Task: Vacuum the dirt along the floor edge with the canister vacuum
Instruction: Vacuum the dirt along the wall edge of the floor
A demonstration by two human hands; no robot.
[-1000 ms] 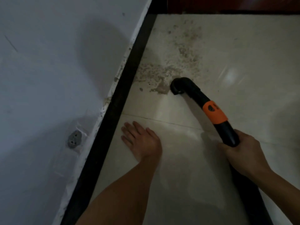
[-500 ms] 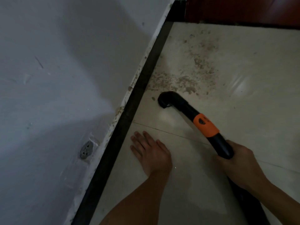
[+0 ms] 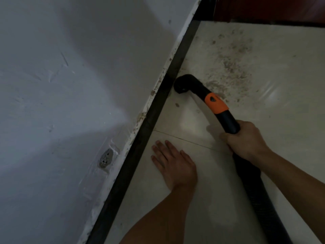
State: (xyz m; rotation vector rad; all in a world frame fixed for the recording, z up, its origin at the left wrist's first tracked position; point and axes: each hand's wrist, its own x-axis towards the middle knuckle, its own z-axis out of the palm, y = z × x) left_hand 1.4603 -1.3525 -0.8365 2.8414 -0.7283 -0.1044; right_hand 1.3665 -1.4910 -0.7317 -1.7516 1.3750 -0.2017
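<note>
Ahead-left of the r. hand (image 3: 246, 140), clamped round black vacuum tube (image 3: 228, 122) just behind orange collar (image 3: 216, 103): bent nozzle (image 3: 182, 84) down on floor (image 3: 281, 120), right beside dark baseboard (image 3: 154, 110), dirt patch (image 3: 233, 67) just beyond, open room to the right. Left of grip, l. hand (image 3: 173, 163) flat on floor, fingers straight, near baseboard, apart from hose (image 3: 255, 191). Vs 0.5 s ago: nozzle shifted off open floor over to wall edge; l. hand same spot.

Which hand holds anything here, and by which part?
The right hand grips the vacuum hose just below its orange collar; the left hand holds nothing.
</note>
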